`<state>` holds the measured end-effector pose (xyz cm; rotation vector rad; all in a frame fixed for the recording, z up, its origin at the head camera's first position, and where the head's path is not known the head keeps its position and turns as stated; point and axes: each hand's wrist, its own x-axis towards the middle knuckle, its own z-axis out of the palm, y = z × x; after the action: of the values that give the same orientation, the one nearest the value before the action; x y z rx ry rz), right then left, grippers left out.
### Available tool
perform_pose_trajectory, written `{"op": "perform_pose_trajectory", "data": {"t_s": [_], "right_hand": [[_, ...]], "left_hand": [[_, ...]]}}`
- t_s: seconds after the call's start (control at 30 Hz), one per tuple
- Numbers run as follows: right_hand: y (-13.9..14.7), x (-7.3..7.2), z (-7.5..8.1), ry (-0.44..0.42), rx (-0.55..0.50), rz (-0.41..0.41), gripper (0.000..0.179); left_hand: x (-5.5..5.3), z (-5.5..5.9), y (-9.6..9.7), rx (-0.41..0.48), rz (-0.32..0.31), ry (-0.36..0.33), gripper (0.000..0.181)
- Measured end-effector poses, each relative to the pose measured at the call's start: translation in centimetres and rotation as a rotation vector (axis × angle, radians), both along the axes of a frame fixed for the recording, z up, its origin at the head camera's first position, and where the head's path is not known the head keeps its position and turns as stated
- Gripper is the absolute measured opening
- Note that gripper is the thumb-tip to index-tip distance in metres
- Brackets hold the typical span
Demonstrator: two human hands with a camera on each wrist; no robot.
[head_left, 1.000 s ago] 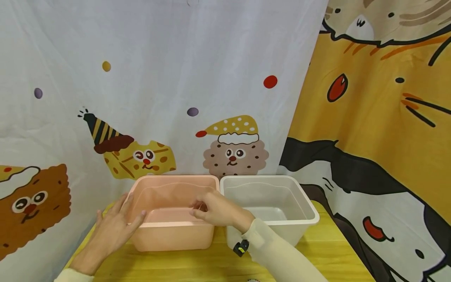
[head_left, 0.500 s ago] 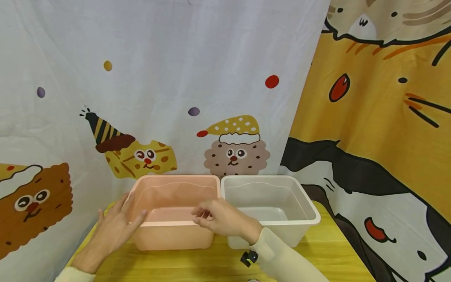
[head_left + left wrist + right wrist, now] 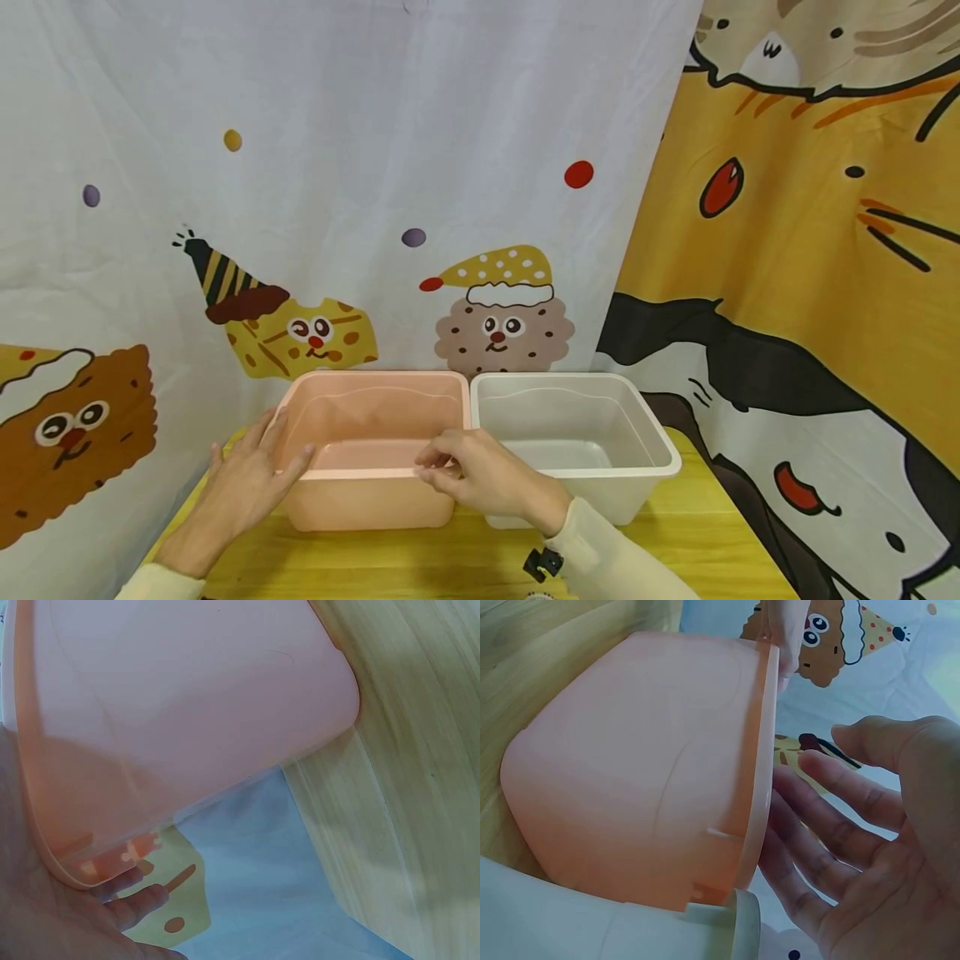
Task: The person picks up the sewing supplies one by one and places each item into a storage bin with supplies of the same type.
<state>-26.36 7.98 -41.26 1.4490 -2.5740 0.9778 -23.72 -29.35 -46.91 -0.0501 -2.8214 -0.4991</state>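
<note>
A pink plastic bin (image 3: 367, 504) stands on the table. My left hand (image 3: 251, 479) rests at its left rim, fingers spread and thumb reaching over the front corner. In the left wrist view, the left hand (image 3: 67, 919) lies against the bin's rim without gripping it. Over the pink bin's front right corner hovers my right hand (image 3: 480, 473), its fingers loosely bent and holding nothing. The right wrist view shows the right hand (image 3: 870, 855) with its fingertips close to the pink rim; whether they touch it I cannot tell. A white bin (image 3: 615, 496) sits beside the pink one.
The bins stand side by side on a yellow wood-grain table (image 3: 352, 567), close to a cartoon-printed curtain (image 3: 337, 150) behind. A small black clip-like piece (image 3: 542, 564) sits at my right wrist. Part of a small round object (image 3: 539, 596) shows at the bottom edge.
My right hand has drawn back a little, to the right and toward me, away from the pink bin's inside. My left hand and both bins have stayed in place.
</note>
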Motion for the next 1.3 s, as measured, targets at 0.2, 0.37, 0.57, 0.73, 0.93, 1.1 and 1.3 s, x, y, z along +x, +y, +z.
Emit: {"op": "perform_pose_trajectory", "data": {"t_s": [0.2, 0.37, 0.57, 0.73, 0.93, 1.1, 1.3], "right_hand": [[0.5, 0.5, 0.1, 0.012, -0.031, 0.003, 0.015], [0.9, 1.0, 0.0, 0.053, -0.043, 0.009, 0.016], [1.6, 1.7, -0.1, 0.106, -0.004, -0.032, 0.016], [2.2, 2.0, -0.4, 0.108, -0.010, -0.040, 0.014], [3.0, 2.4, -0.8, 0.075, -0.009, -0.070, 0.014], [3.6, 2.9, -1.2, 0.065, -0.022, -0.073, 0.014], [4.4, 3.6, -1.9, 0.091, -0.015, -0.078, 0.012]], "left_hand": [[0.0, 0.0, 0.1, 0.005, -0.003, -0.007, 0.095], [0.2, 0.1, 0.3, 0.011, -0.007, -0.002, 0.094], [0.2, 0.1, 0.4, 0.007, -0.010, 0.015, 0.093], [0.3, 0.1, 0.4, 0.007, -0.002, -0.002, 0.094], [0.2, 0.1, 0.2, 0.010, -0.004, -0.009, 0.095], [0.2, 0.0, 0.2, 0.006, 0.003, -0.010, 0.095], [0.2, 0.2, 0.2, -0.005, 0.004, 0.009, 0.093]]}}
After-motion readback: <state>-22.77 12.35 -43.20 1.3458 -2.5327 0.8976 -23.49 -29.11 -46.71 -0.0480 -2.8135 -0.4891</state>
